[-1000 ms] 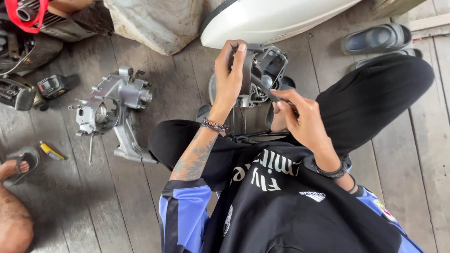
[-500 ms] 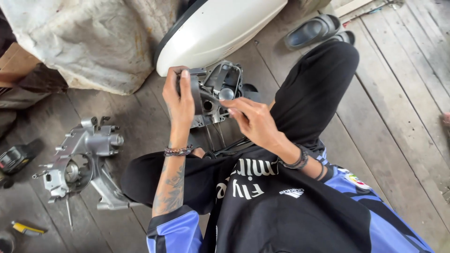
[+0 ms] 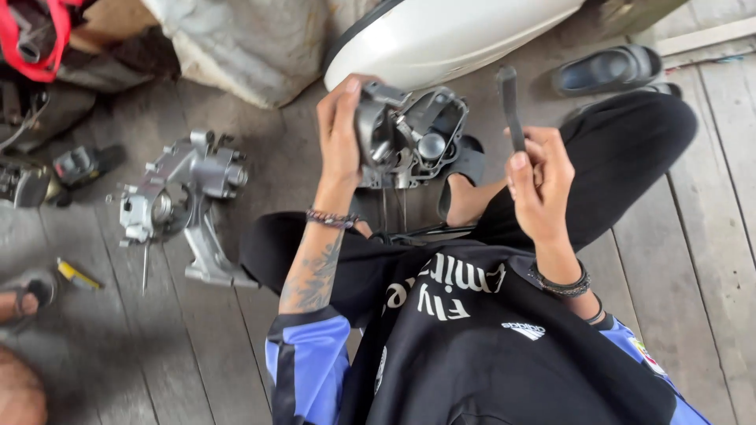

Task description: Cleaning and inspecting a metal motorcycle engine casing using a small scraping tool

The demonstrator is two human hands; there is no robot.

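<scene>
A dark metal engine part (image 3: 409,138) is held up over the lap, and every place here is told from it. It is gripped on its left side by the left hand (image 3: 340,130), whose fingers (image 3: 335,98) are wrapped tight around its edge. Just to the right of it, a thin dark strip (image 3: 510,106) is pinched upright in the closed fingers (image 3: 526,161) of the right hand (image 3: 542,185). The strip and the part are kept apart.

Below the part, two bent legs in black trousers are seen, and a bare foot in a dark sandal (image 3: 465,169) is tucked just under it. Well to the left of the part, a grey metal casing (image 3: 181,197) is laid on the wooden floor (image 3: 693,236). Behind the part, a white scooter body (image 3: 449,31) is parked, and a black shoe (image 3: 602,69) is left to the far right.

The part looks heavy and is held by one hand only. If that grip is loosened, it could be dropped onto the foot. The thin strip could also be bent if it is pushed in crooked.
</scene>
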